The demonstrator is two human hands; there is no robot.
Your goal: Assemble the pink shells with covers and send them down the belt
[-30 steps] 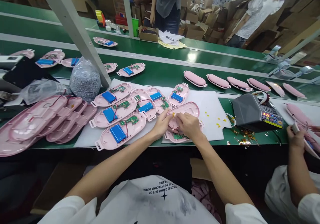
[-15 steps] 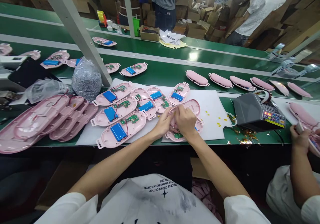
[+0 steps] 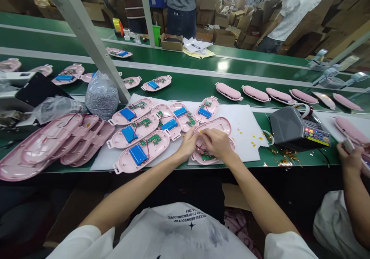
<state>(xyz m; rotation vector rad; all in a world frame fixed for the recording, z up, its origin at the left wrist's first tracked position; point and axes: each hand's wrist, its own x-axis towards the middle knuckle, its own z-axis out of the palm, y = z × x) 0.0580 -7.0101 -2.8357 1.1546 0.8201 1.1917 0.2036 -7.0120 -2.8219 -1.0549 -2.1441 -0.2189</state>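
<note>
My left hand (image 3: 187, 145) is closed at the left end of a pink plastic shell (image 3: 222, 125), with the thumb and fingers at its edge. Close beside it, my right hand (image 3: 217, 142) pinches over the same end; a tiny yellow spot shows between the hands, and its kind is unclear. Below them lies another pink shell half (image 3: 197, 158) with a green circuit board (image 3: 206, 157), partly covered by my right hand. To the left, several open pink shells (image 3: 157, 145) hold blue battery packs (image 3: 138, 155) and circuit boards, wired together.
Stacked pink shells (image 3: 43, 139) and a bag of small grey parts (image 3: 101, 97) stand left. A dark machine with a lit display (image 3: 291, 126) stands right, near yellow scraps (image 3: 285, 157). Closed pink cases (image 3: 256, 93) line the green bench. A co-worker's hand (image 3: 349, 158) is far right.
My right hand has shifted slightly down and right, uncovering more of the shell's end. My left hand stays about where it was. The whole view has tilted slightly.
</note>
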